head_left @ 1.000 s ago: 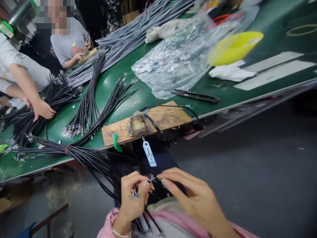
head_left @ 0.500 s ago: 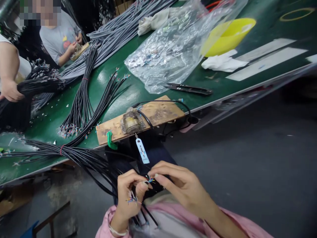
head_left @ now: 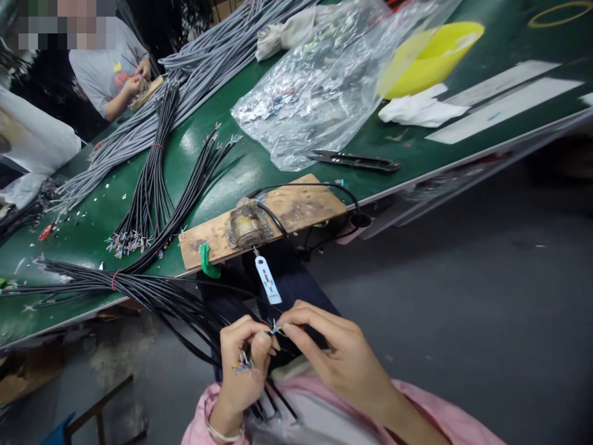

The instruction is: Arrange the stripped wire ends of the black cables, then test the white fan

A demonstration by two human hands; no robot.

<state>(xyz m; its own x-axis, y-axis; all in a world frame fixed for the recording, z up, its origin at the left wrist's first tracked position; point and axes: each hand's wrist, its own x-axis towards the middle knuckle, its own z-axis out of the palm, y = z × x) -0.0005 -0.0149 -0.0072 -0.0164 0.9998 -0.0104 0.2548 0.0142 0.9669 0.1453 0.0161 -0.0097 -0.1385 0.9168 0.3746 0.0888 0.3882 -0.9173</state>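
My left hand [head_left: 245,358] is closed round several black cables, whose stripped ends with thin coloured wires [head_left: 244,363] show at its palm. Between its thumb and forefinger one cable end sticks out, its coloured wires [head_left: 275,327] fanned apart. My right hand [head_left: 333,352] pinches the tips of those wires between thumb and forefinger. The long black cable bundle [head_left: 157,290], tied with a red band, runs from the table toward my lap. Just beyond my hands, a light blue tool handle [head_left: 267,280] hangs from a metal fixture [head_left: 248,225] on a wooden board [head_left: 306,207].
The green table [head_left: 208,170] carries more black cables [head_left: 151,179], grey cables [head_left: 204,59], a clear plastic bag [head_left: 315,93], black thread snips [head_left: 356,162] and a yellow bowl [head_left: 430,59]. A green clamp [head_left: 208,262] grips the board. A co-worker [head_left: 109,68] sits across the table.
My right fingers have shifted slightly on the wires, which now fan out differently. At the far left, another person's arm and the black cables it held have moved away.
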